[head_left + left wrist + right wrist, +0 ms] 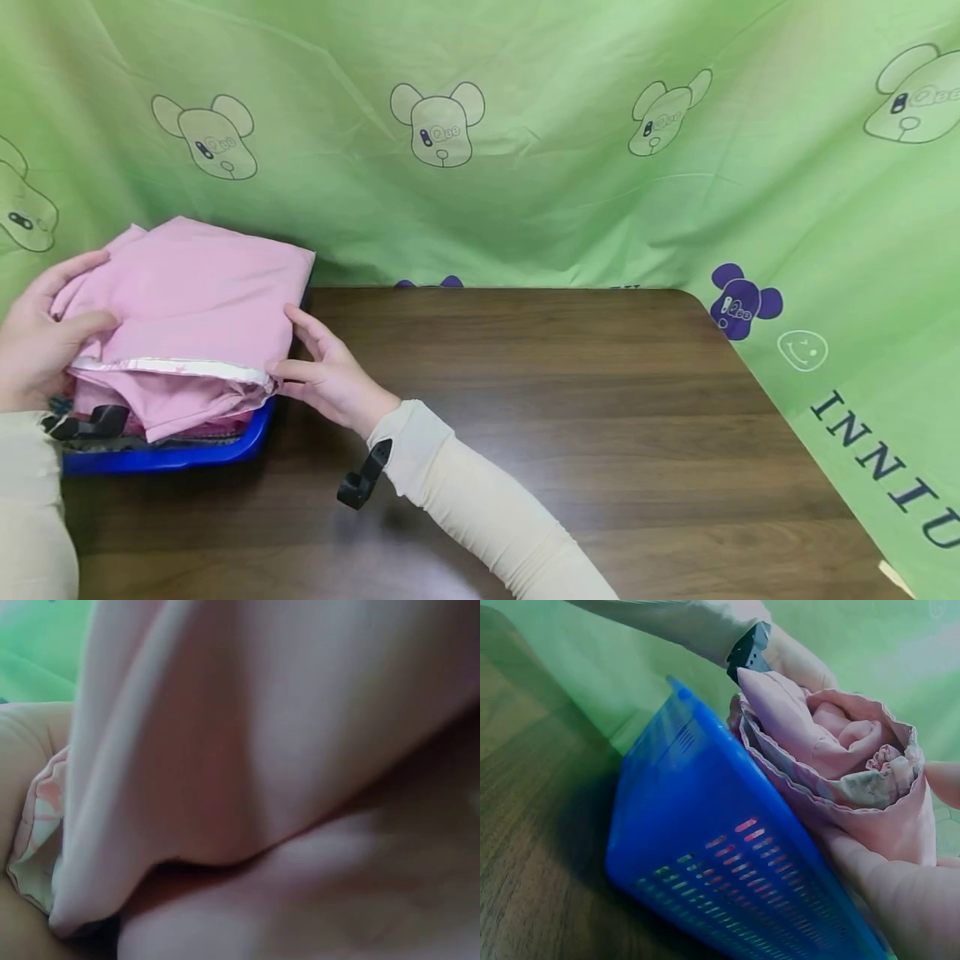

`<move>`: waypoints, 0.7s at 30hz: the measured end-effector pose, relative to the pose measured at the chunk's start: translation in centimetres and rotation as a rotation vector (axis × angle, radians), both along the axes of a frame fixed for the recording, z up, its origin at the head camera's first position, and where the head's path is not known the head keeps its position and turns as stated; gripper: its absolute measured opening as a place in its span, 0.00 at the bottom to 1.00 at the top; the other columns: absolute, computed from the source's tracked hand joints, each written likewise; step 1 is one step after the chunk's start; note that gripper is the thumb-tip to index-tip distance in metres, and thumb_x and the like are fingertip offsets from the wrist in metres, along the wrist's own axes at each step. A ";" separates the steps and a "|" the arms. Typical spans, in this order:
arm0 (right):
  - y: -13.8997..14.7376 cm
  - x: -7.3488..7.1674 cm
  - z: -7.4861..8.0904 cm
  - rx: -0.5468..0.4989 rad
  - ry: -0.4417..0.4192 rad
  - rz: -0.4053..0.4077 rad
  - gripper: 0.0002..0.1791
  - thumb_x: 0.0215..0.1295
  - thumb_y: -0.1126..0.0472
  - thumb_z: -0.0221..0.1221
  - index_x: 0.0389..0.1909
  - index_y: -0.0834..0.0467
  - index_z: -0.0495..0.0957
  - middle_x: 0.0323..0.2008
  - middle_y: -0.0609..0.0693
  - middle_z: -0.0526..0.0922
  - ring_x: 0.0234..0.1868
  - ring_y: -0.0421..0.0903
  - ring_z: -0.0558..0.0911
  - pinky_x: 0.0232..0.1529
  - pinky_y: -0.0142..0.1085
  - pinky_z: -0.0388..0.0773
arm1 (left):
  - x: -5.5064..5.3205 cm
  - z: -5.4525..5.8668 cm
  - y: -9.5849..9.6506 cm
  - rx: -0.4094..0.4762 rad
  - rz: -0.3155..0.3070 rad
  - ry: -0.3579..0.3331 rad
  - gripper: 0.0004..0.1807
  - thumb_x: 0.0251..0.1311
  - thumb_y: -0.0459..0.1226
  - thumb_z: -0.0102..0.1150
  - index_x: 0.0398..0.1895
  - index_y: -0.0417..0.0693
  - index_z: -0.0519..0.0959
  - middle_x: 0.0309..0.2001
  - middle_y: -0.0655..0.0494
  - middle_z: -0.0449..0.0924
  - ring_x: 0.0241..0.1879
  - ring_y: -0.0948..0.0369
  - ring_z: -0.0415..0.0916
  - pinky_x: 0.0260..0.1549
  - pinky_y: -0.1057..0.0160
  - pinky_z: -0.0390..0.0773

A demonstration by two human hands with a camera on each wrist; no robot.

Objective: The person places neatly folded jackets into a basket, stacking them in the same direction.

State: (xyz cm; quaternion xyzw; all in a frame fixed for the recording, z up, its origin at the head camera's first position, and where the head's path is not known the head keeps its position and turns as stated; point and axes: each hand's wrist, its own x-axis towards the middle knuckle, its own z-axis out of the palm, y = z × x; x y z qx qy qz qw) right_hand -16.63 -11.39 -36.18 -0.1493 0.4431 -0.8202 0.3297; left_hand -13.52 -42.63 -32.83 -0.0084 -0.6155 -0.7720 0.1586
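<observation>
A folded pink cloth (195,292) with a white band along its near edge lies on top of the blue basket (180,457). My left hand (45,325) grips the cloth's left side, thumb on top and the other fingers partly hidden. At the near right corner, my right hand (333,375) holds the cloth's edge between thumb and fingers. In the right wrist view the layered, rolled end of the pink cloth (810,742) shows above the basket's slotted wall (697,832). Blurred pink folds (225,750) fill most of the left wrist view.
Other fabric (202,433) lies in the basket beneath the pink cloth. The basket stands at the left of a brown wooden table (562,433). A green curtain (525,208) with bear heads hangs behind and along the right side. Black straps with wrist devices (365,475) sit on the forearms.
</observation>
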 end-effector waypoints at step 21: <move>-1.2 0.7 -0.2 0.848 0.994 -0.081 0.42 0.69 0.48 0.64 0.78 0.56 0.60 0.78 0.55 0.58 0.77 0.44 0.59 0.72 0.30 0.57 | 1.3 -0.3 -1.6 -0.997 0.131 -0.313 0.43 0.62 0.33 0.61 0.81 0.55 0.56 0.74 0.31 0.57 0.62 0.40 0.63 0.69 0.57 0.59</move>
